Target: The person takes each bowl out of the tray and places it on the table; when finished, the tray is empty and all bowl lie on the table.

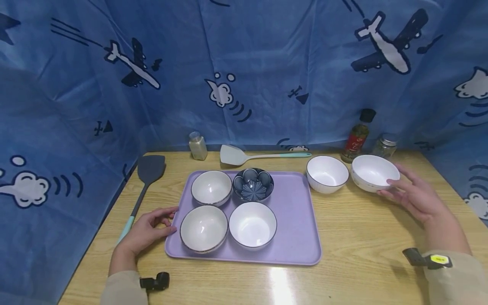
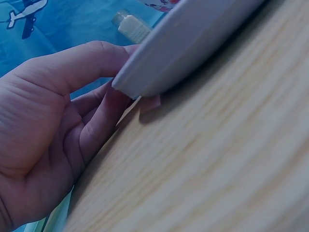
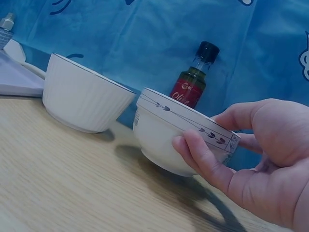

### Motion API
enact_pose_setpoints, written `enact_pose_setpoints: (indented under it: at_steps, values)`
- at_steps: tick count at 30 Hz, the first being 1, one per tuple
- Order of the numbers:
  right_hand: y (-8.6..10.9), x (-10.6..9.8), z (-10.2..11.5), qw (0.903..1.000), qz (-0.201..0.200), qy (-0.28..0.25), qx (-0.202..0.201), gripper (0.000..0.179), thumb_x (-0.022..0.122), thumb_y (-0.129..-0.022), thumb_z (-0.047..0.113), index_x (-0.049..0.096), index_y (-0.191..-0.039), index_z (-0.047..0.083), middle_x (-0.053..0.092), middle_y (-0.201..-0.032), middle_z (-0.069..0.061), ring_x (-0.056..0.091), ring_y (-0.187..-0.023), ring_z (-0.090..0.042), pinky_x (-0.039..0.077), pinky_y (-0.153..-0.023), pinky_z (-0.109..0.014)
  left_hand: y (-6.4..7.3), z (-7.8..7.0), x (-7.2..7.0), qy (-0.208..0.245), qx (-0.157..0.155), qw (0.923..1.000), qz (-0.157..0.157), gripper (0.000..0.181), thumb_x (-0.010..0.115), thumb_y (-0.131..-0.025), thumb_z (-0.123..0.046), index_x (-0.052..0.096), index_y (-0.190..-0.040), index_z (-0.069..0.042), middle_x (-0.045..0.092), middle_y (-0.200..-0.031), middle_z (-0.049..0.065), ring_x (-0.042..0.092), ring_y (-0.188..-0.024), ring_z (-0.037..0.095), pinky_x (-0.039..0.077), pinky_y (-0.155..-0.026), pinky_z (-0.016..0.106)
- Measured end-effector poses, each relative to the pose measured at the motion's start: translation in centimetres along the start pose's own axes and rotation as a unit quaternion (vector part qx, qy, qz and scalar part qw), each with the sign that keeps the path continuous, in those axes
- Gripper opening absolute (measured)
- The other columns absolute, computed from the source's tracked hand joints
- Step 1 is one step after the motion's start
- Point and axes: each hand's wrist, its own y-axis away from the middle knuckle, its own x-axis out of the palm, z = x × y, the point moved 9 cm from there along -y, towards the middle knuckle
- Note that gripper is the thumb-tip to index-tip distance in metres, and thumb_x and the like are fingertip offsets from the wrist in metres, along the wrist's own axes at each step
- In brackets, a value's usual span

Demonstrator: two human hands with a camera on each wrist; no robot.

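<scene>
My left hand pinches the left edge of a lilac tray, its fingers right at the rim in the left wrist view. On the tray stand two cream bowls, a dark blue petal-patterned bowl and a white bowl. My right hand grips the right side of a white bowl with a leaf-pattern band. A shadow shows on the table below that bowl. Just left of it sits a ribbed white bowl, close to the tray's right edge.
Behind the tray lie a white spatula and a small jar. An olive oil bottle and a lidded glass jar stand at the back right. A dark turner lies at the left. Blue curtain surrounds the wooden table.
</scene>
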Motion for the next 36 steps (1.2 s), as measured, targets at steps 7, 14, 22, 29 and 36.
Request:
enact_pose_setpoints:
  at_steps: [7,14,22,29,36]
  values:
    - [-0.3,-0.1,-0.7,0.9995,-0.010,0.015,0.028,0.088,0.053,-0.100,-0.002,-0.002,-0.161,0.030,-0.025,-0.161,-0.005,0.071,-0.093,-0.016,0.057,-0.087,-0.032,0.0,0.0,0.0,-0.001,-0.010,0.9999,-0.001,0.061,0.081,-0.084,-0.024,0.058,-0.140,-0.014,0.063,-0.120,0.010,0.058,-0.098,0.013,0.045,-0.085,0.017]
    - [-0.3,-0.2,-0.8,0.9993,-0.002,0.032,0.021,0.088,0.052,-0.099,-0.004,-0.003,-0.161,0.026,-0.012,-0.155,-0.022,0.072,-0.093,-0.017,0.057,-0.086,-0.033,-0.1,0.0,0.0,-0.004,-0.016,0.9999,-0.004,0.061,0.081,-0.084,-0.023,0.058,-0.140,-0.014,0.063,-0.121,0.010,0.058,-0.098,0.014,0.045,-0.085,0.018]
    - [-0.2,-0.3,-1.2,0.9990,0.005,0.034,0.029,0.089,0.054,-0.099,-0.003,-0.003,-0.161,0.027,0.002,-0.149,-0.024,0.073,-0.094,-0.020,0.057,-0.087,-0.034,-0.1,-0.2,0.1,-0.004,-0.017,0.9999,-0.003,0.061,0.081,-0.084,-0.024,0.058,-0.140,-0.014,0.063,-0.120,0.009,0.058,-0.098,0.013,0.044,-0.085,0.017]
    - [-0.2,-0.4,-1.3,0.9990,0.012,0.033,0.029,0.087,0.053,-0.101,0.003,-0.004,-0.161,0.028,0.010,-0.145,-0.020,0.072,-0.095,-0.018,0.057,-0.087,-0.033,-0.2,0.1,0.0,-0.016,-0.020,0.9997,-0.003,0.061,0.081,-0.084,-0.027,0.059,-0.140,-0.015,0.063,-0.120,0.009,0.058,-0.099,0.014,0.044,-0.086,0.017]
    - [-0.3,-0.5,-1.4,0.9984,0.016,0.050,0.021,0.084,0.053,-0.102,0.008,-0.004,-0.161,0.026,0.029,-0.130,-0.003,0.071,-0.094,-0.014,0.058,-0.085,-0.030,-0.2,0.6,0.0,-0.022,-0.030,0.9993,-0.002,0.063,0.082,-0.083,-0.031,0.059,-0.140,-0.018,0.063,-0.119,0.007,0.059,-0.101,0.017,0.045,-0.086,0.017]
